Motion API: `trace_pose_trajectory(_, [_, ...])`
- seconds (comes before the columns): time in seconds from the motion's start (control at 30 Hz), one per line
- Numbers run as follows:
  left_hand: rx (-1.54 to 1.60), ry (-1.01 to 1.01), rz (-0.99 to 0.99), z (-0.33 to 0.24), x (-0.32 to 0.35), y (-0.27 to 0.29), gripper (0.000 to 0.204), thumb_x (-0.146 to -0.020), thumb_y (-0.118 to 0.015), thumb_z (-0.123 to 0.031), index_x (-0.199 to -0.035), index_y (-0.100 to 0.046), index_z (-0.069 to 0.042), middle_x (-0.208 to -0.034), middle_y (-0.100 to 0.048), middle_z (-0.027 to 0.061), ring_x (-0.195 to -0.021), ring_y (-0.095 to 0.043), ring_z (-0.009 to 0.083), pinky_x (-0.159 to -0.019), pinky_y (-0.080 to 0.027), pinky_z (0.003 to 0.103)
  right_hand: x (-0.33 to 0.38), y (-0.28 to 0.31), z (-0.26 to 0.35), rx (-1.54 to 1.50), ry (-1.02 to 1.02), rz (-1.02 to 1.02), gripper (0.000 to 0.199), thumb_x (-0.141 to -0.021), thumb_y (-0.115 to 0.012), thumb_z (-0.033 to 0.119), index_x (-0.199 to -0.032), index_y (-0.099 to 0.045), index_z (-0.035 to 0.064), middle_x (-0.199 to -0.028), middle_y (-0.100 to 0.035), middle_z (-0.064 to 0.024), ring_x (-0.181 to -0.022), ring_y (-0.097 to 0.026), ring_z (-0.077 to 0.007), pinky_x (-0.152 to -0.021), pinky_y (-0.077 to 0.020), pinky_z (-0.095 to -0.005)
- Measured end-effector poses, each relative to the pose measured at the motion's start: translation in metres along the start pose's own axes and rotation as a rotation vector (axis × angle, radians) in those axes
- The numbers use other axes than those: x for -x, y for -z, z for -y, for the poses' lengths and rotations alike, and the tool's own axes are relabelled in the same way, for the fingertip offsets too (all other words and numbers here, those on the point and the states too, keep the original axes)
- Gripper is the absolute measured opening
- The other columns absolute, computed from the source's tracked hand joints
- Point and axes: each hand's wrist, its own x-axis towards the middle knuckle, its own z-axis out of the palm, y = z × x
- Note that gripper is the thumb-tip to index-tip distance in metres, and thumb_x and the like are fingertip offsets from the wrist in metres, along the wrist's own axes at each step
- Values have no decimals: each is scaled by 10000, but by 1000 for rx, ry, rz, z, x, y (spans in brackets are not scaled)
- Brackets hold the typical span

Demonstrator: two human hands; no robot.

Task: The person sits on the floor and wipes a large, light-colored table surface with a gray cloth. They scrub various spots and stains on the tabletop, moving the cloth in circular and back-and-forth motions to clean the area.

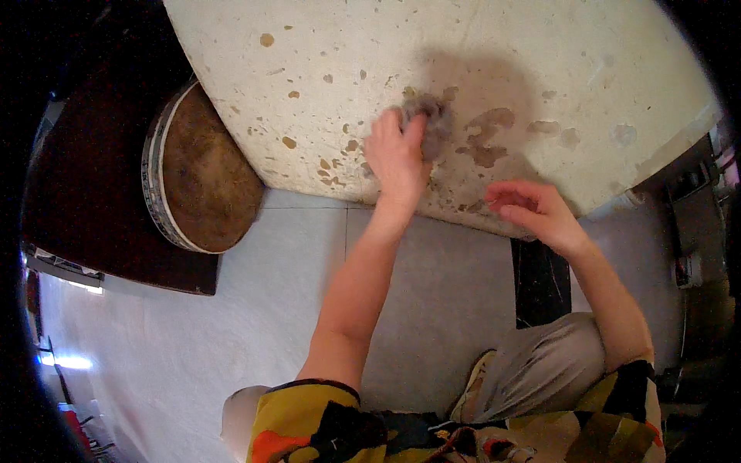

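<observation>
My left hand is closed round a grey, fuzzy wad, blurred so that I cannot tell if it is a rag or wire wool. It presses this against a large cream panel marked with brown patches and flaked spots. Lower on the right, my right hand hovers by the panel's bottom edge. Its fingers are loosely curved, thumb apart, and nothing shows between them. A dark, damp-looking stain spreads over the panel between the hands.
A round drum-like thing with a brown face and pale rim leans at the panel's left, against a dark red board. Grey tiles cover the floor, with a black strip at right. Dark shelving stands far right.
</observation>
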Motion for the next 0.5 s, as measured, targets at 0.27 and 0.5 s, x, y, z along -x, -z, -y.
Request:
trace_pose_trajectory(0.27, [71,31,22,31,39,-19,536,-510,-703,-27,-1027,-628,-149,-952,-507,116,-881,-505,329,-707,-424,430,2,-4,8,-8,5,25,326,-863,-591,87,-1173,-553,-5,-1070,-630,-72,-984,-572,-126,-888,-447,-273])
trace_pose_trajectory(0.5, [71,-50,-185,-8,-40,22,541,-494,-713,-28,-1017,-617,-130,-947,-497,112,-882,-500,328,-691,-422,411,0,3,-3,49,4,6,325,-852,-555,33,-1172,-541,-22,-1066,-628,-89,-995,-588,-156,-892,-449,-289])
